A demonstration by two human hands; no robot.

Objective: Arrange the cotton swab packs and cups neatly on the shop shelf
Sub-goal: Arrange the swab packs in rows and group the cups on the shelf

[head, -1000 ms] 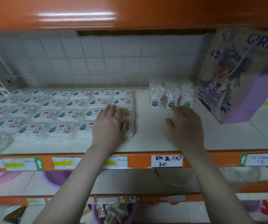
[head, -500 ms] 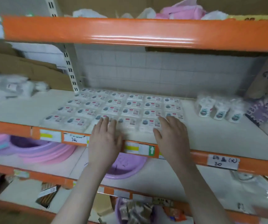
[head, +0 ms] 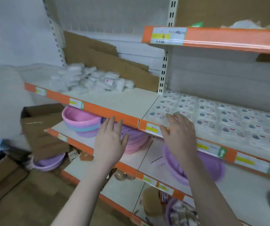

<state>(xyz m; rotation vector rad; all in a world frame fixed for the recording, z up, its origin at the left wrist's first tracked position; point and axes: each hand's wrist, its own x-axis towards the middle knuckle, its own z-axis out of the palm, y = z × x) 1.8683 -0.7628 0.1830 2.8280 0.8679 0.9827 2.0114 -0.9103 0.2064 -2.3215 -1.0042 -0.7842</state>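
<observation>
Withdrawn from cotton swab packs point(head: 220, 116): left hand point(head: 110, 142) and right hand point(head: 179, 136), fingers spread, empty, before shelf point(head: 123, 117) edge. Packs right of hands; labels blurred, cups unseen.

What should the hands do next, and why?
Probably reach the left hand to the messy pile of white packs on the left shelf section. Both hands are open and hold nothing, the right hand hovers by the tidy rows of cotton swab packs, and that pile looks unsorted.
</observation>
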